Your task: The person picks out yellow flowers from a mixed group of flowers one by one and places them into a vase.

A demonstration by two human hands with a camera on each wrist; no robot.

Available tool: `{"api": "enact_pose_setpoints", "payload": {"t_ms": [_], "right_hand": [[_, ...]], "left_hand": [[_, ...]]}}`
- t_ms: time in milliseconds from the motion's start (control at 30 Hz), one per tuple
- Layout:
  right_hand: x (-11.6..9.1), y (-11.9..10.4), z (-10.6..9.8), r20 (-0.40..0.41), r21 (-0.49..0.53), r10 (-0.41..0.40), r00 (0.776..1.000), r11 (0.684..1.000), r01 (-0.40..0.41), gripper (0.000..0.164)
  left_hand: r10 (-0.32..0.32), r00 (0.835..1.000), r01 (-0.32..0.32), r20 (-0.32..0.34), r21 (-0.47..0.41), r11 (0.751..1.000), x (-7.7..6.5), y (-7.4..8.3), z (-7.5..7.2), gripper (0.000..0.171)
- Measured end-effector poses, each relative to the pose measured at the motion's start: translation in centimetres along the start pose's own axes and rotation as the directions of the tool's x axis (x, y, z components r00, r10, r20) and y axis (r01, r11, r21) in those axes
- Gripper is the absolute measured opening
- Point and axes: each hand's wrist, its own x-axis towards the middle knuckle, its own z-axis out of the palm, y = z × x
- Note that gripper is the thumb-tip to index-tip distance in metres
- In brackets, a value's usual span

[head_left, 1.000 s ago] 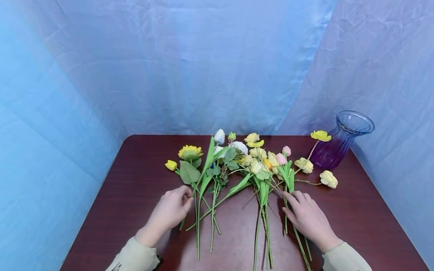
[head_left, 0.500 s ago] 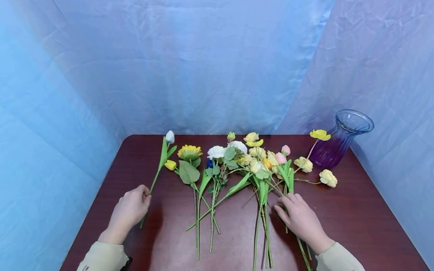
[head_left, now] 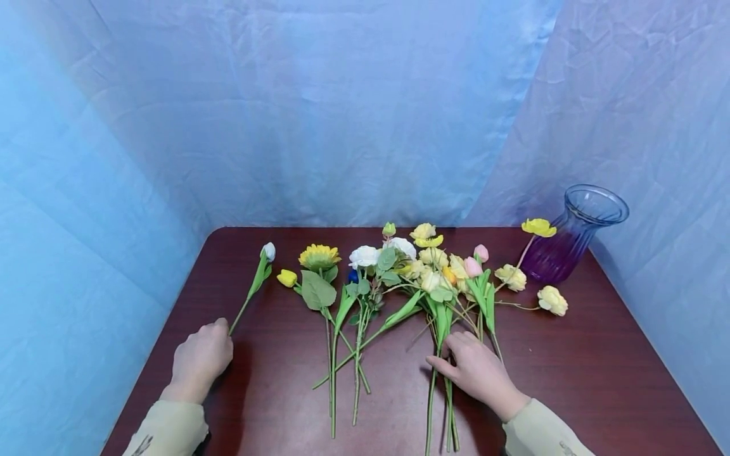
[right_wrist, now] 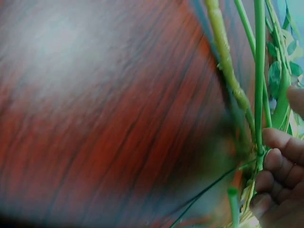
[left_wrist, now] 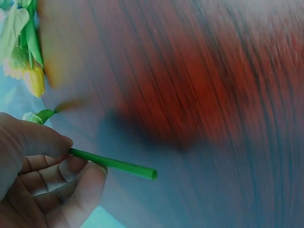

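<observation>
At the table's left side my left hand [head_left: 202,354] pinches the stem of a pale white tulip [head_left: 268,252], whose bloom points away towards the back. Thumb and fingers meet round that green stem [left_wrist: 128,167] in the left wrist view, and its cut end sticks out past them. My right hand [head_left: 476,367] is over the middle bunch of green stems [head_left: 430,411], thumb held apart. In the right wrist view its fingers [right_wrist: 274,160] touch the stems loosely, without closing round them. Cream-yellow flowers [head_left: 433,258] and pink tulips [head_left: 473,266] lie beyond this hand.
A blue-purple glass vase [head_left: 556,253] stands at the back right, with a yellow poppy-like flower [head_left: 538,228] in front. Left of centre lie a sunflower [head_left: 318,258], a yellow tulip [head_left: 287,277] and white flowers [head_left: 364,256]. Blue cloth [head_left: 353,114] hangs behind the table.
My left hand has carried the white tulip leftward out of the pile, and its bloom has dropped lower. My right hand has shifted left from the right-hand stems to the middle bunch.
</observation>
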Motion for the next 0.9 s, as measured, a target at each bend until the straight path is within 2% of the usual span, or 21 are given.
{"api": "enact_pose_setpoints", "payload": {"t_ms": [167,300,367,467,567,667,767,900], "right_hand": [[0.5,-0.6,0.0,0.061,0.041,0.130,0.990,0.990,-0.132,0.033],[0.9,-1.1,-0.3,0.108,0.069,0.260,0.959,0.961,-0.268,0.033],[1.1,-1.3,-0.3,0.125,0.069,0.303,0.945,0.947,-0.313,0.032],[1.3,-1.4,-0.5,0.126,0.074,0.329,0.936,0.938,-0.340,0.027],[1.5,-1.5,-0.8,0.129,0.122,0.368,0.921,0.915,-0.383,0.019],[1.5,-1.7,-1.2,0.160,0.223,0.429,0.889,0.861,-0.456,0.012],[1.6,-2.0,-1.5,0.215,0.324,0.473,0.855,0.791,-0.519,0.009],[2.0,-2.3,-1.8,0.283,0.429,0.467,0.838,0.720,-0.545,0.007]], "left_hand": [[-0.010,1.000,0.009,0.025,0.041,0.999,0.4,-0.3,0.1,0.006],[-0.022,0.998,0.019,0.059,0.054,0.998,0.5,-0.2,0.4,0.007],[-0.021,0.999,0.018,0.044,0.058,0.998,0.4,0.0,0.7,0.009],[0.013,0.999,-0.010,-0.041,0.067,0.998,0.4,0.7,1.1,0.014],[0.079,0.983,-0.066,-0.167,0.082,0.994,0.3,1.8,1.3,0.015],[0.139,0.961,-0.122,-0.241,0.084,0.989,0.3,3.1,1.5,0.013],[0.172,0.951,-0.160,-0.257,0.068,0.985,0.2,4.5,1.7,0.009],[0.216,0.936,-0.211,-0.277,0.046,0.976,0.1,6.2,1.7,0.006]]}}
